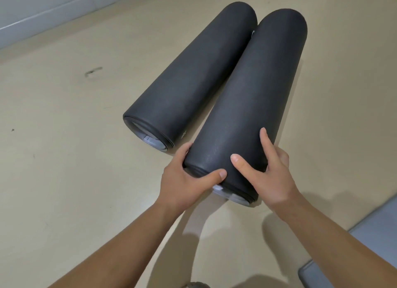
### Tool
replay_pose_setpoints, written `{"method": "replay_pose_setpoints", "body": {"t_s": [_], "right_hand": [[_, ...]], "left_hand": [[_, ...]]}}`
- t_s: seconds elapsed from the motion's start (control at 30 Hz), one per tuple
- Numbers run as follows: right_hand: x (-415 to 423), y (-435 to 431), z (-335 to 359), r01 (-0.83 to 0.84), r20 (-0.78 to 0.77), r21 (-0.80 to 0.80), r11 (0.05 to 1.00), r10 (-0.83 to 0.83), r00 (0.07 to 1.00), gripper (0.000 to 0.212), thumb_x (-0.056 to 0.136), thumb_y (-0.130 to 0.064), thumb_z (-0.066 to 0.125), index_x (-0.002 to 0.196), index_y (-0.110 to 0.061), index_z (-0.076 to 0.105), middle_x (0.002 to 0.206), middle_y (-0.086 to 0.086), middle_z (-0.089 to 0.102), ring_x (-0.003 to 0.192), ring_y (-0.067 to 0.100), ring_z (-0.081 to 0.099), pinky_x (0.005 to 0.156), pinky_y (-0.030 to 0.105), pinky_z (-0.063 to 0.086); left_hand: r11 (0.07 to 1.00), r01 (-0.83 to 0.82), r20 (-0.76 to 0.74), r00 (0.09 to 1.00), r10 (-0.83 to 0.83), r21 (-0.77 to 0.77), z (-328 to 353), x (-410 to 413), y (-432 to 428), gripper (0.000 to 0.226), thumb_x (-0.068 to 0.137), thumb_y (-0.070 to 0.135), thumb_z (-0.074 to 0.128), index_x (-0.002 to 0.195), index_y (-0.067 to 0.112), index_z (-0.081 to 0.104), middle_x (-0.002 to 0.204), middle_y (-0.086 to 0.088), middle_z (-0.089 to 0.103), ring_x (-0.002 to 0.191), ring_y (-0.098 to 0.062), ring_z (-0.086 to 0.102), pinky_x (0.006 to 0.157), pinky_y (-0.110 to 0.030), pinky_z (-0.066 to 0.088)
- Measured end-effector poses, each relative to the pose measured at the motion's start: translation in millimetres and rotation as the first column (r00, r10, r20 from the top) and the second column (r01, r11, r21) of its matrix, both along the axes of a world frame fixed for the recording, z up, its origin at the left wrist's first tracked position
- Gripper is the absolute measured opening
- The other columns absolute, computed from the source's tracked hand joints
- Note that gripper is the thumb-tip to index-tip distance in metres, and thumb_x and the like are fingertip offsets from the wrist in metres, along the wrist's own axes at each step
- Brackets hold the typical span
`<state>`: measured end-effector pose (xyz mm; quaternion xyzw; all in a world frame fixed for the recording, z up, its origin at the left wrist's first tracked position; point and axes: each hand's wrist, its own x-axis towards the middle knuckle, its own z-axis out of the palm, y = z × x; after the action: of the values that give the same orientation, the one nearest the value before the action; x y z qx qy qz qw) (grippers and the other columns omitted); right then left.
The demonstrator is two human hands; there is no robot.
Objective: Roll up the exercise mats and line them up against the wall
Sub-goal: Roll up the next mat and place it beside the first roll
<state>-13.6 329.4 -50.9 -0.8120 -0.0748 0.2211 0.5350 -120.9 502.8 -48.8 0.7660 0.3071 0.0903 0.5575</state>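
Beige floor across nearly the whole frame, marked by a dark scuff at centre left, with a pale grey wall and its baseboard in the upper left corner. At centre, two rolled exercise mats side by side, running from lower centre toward the upper right, touching at the far ends and slightly apart at the near ends.

Lying on the floor, the left roll: matte black outside, tightly wound, grey layers spiralling in the open near end, a small pale logo close to that rim. Just beside it, the right roll: same matte black with a finely textured skin, near end lower in the frame than its neighbour's, grey inner layers and a scrap of white showing at the end face. Cannot tell whether that near end rests on the floor.

Both hands on the near end of the right roll. On its left side the left hand, fingers curled round the flank, thumb laid across the top by the rim. On its right side the right hand, gripping, thumb pressed on top, index finger stretched up along the flank, remaining fingers hidden behind.

At lower right, a grey pad flat on the floor, cut off by the frame edge.
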Motion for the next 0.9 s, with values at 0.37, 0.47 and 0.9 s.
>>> {"method": "replay_pose_setpoints", "body": {"t_s": [0.37, 0.47, 0.9], "right_hand": [[14, -7, -7, -0.232, 0.091, -0.084, 0.969, 0.239, 0.967, 0.082, 0.078, -0.062, 0.076, 0.14, -0.081, 0.026, 0.161, -0.022, 0.004, 0.156, 0.005, 0.004, 0.115, 0.023, 0.015], [12, 1, -13, -0.238, 0.112, -0.063, 0.969, 0.244, 0.963, 0.075, 0.082, -0.058, 0.076, 0.133, -0.085, 0.028, 0.159, -0.029, 0.001, 0.154, 0.003, 0.008, 0.117, 0.023, 0.018], [7, 0, -20, -0.313, 0.351, -0.203, 0.928, 0.368, 0.861, 0.063, 0.085, -0.069, 0.055, 0.146, -0.067, 0.038, 0.163, -0.019, 0.009, 0.151, -0.007, 0.003, 0.125, 0.043, 0.024]], "left_hand": [[0.868, -0.345, -0.102, 0.938, 0.331, -0.358, -28, 4, -7, 0.064, 0.071, 0.056, 0.09, 0.124, 0.045, 0.056, 0.117, 0.02, 0.068, 0.107, 0.006, 0.065, 0.086, -0.018, 0.048], [0.862, -0.368, -0.112, 0.93, 0.351, -0.348, -28, 5, -2, 0.038, 0.079, 0.053, 0.085, 0.11, 0.045, 0.064, 0.097, 0.019, 0.077, 0.09, 0.009, 0.069, 0.086, -0.022, 0.052], [0.807, -0.37, -0.151, 0.929, 0.339, -0.461, -29, 6, 12, 0.108, 0.057, 0.09, 0.073, 0.145, 0.032, 0.049, 0.13, 0.009, 0.067, 0.116, -0.014, 0.068, 0.1, -0.035, 0.05]]}}
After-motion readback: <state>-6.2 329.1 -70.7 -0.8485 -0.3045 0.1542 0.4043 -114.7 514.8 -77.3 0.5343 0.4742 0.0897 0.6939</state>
